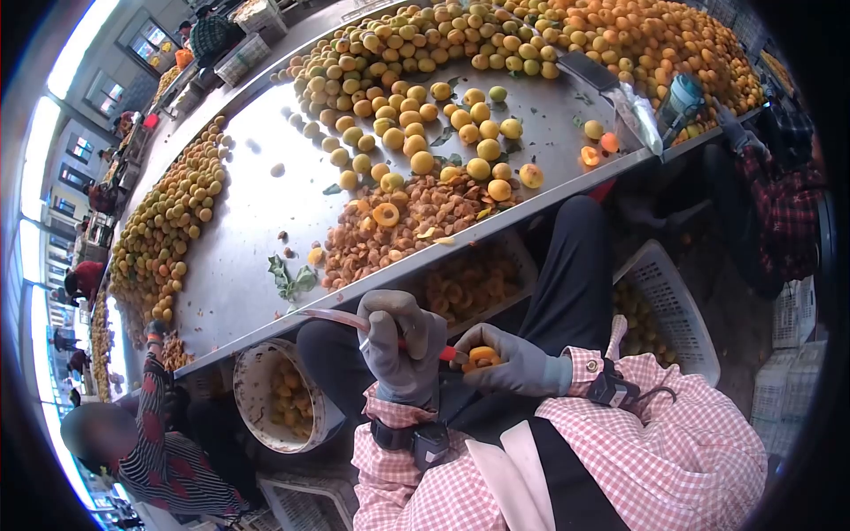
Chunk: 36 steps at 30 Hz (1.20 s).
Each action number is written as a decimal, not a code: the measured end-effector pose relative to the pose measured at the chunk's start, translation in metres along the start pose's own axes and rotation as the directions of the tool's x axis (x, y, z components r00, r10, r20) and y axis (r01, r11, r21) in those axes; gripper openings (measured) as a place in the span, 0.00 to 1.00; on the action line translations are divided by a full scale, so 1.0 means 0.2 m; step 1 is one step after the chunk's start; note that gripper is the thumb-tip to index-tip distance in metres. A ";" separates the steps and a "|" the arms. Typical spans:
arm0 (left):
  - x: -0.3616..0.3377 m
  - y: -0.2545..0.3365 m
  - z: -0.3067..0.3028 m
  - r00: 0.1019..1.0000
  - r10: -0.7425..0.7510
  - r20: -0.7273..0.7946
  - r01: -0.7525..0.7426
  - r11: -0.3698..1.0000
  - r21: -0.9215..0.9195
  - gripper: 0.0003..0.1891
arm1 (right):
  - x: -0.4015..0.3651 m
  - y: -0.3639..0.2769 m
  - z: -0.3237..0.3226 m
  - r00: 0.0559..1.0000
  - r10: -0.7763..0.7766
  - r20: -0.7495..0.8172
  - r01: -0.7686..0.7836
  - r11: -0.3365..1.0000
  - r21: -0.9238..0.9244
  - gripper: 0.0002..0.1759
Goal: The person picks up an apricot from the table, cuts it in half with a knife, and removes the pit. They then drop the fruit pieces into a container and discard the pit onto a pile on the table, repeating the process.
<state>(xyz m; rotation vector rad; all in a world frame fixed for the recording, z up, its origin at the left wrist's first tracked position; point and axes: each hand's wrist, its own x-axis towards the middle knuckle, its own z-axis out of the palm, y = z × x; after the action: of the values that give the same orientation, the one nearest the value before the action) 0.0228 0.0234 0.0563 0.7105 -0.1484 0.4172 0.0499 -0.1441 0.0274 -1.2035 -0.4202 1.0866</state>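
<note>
My left hand (403, 345), in a grey glove, is wrapped around a thin tool (335, 315). The tool's curved, pale pink end sticks out on one side of the fist, and a red part shows on the other, pointing at my right hand. That right hand (522, 361), gloved alike, holds an orange apricot (481, 357) between thumb and fingers, close to the tool's red end. Both hands are over my lap, just off the table's edge. Beyond that edge lies a heap of brown apricot stones (376, 239), with whole apricots (412, 142) behind it.
A metal table (239, 265) carries large apricot piles. Below its edge are a white bucket (252, 398) and a crate (529, 265), both holding apricot pieces; another crate (677, 301) stands right. A flask (682, 97) sits near the far corner. People work at both sides.
</note>
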 end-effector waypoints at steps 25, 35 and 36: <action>-0.02 0.02 0.04 0.998 0.028 0.049 -0.026 0.999 -0.031 0.16 | -0.02 -0.01 0.07 0.999 -0.042 -0.003 0.041 0.991 -0.125 0.21; -0.03 0.07 0.15 0.972 0.209 0.111 -0.231 0.939 0.256 0.18 | -0.01 -0.05 0.07 0.993 -0.116 -0.029 0.114 0.992 -0.048 0.20; -0.03 0.06 0.15 0.972 0.209 0.109 -0.230 0.938 0.258 0.18 | -0.02 -0.04 0.07 0.993 -0.114 -0.027 0.113 0.993 -0.046 0.20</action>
<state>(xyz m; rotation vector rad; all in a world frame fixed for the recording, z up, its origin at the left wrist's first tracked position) 0.0114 0.0104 0.0843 0.9845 -0.2511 0.6312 0.0417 -0.1390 0.0411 -1.2184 -0.4865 0.9652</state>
